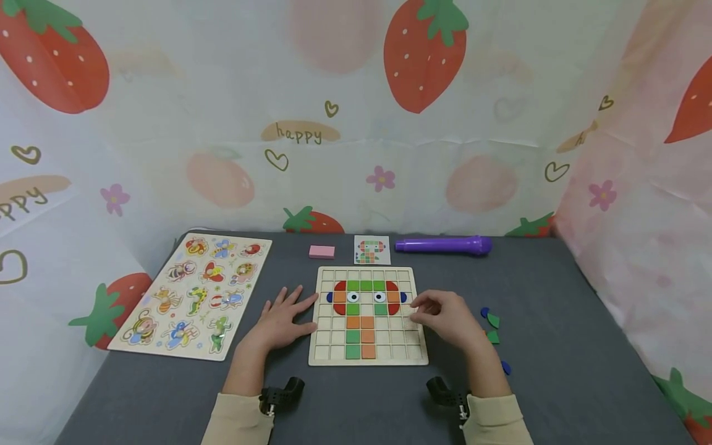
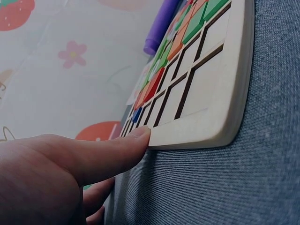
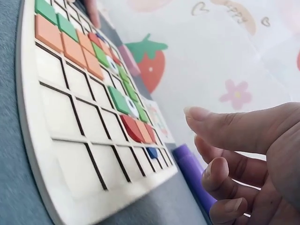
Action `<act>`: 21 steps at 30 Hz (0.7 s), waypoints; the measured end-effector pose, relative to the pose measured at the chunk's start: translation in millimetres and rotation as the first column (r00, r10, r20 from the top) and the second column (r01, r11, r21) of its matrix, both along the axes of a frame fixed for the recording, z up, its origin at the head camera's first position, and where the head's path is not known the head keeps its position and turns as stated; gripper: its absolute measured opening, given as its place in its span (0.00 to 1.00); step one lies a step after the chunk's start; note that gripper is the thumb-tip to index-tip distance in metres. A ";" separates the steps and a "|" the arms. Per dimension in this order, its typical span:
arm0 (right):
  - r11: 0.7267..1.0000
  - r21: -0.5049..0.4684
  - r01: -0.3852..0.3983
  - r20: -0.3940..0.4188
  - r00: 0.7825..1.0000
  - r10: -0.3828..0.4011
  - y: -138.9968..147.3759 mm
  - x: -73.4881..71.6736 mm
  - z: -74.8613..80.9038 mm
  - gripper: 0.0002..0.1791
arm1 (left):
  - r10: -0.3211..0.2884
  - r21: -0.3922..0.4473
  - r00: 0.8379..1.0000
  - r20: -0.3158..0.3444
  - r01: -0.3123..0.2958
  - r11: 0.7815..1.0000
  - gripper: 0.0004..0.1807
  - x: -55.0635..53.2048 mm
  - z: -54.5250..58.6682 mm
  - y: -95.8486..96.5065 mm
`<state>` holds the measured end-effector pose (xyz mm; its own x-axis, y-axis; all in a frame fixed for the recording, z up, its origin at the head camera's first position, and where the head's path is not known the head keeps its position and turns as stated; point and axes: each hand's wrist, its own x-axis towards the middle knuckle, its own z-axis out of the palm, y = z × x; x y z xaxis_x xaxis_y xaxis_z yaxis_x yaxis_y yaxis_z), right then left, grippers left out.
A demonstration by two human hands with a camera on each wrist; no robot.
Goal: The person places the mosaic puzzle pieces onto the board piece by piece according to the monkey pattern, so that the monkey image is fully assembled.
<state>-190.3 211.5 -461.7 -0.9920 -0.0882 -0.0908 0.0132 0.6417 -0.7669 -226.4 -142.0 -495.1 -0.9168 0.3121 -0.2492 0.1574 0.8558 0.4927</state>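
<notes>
A square wooden grid board (image 1: 329, 339) lies on the table, holding coloured tiles in the shape of a face with a column of orange (image 1: 368, 337) and green tiles (image 1: 353, 351) below it. My left hand (image 1: 280, 324) rests spread at the board's left side; in the left wrist view its thumb (image 2: 117, 150) touches the board's edge. Over the board's right edge hovers my right hand (image 1: 445, 314), its fingers loosely bent. In the right wrist view the thumb (image 3: 225, 125) and fingers (image 3: 229, 187) are apart from the board, and no piece shows between them.
Loose green (image 1: 493, 321) and blue pieces (image 1: 505, 368) lie right of my right hand. Behind the board are a pink block (image 1: 322, 251), a small picture card (image 1: 364, 242) and a purple tube (image 1: 442, 245). An insect picture board (image 1: 208, 278) lies at the left.
</notes>
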 end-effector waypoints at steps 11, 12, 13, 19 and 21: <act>0.998 0.006 0.056 -0.029 0.998 -0.056 34.4 5.6 5.9 0.14 | 0.002 0.003 1.000 0.004 -0.002 1.000 0.38 1.8 3.7 0.5; 0.998 0.005 0.068 -0.031 0.997 -0.067 39.0 6.4 6.1 0.14 | 0.002 0.003 1.000 0.004 -0.002 1.000 0.38 1.6 3.5 0.8; 0.997 0.008 0.081 -0.033 0.996 -0.081 43.5 7.2 6.3 0.14 | 0.002 0.004 1.000 0.004 -0.002 1.000 0.38 1.5 3.4 1.1; 0.994 0.010 0.112 -0.039 0.993 -0.112 66.1 13.3 10.3 0.16 | 0.005 0.006 1.000 0.004 -0.005 1.000 0.38 2.0 3.7 2.2; 0.994 0.003 0.113 -0.043 0.993 -0.113 71.8 15.0 11.2 0.17 | 0.007 0.008 1.000 0.002 -0.007 1.000 0.38 2.0 4.0 2.5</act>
<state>-175.3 283.3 -450.5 -0.9985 0.0252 -0.0488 0.0535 0.6418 -0.7650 -224.4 -139.5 -491.1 -0.9183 0.3078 -0.2491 0.1504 0.8531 0.4996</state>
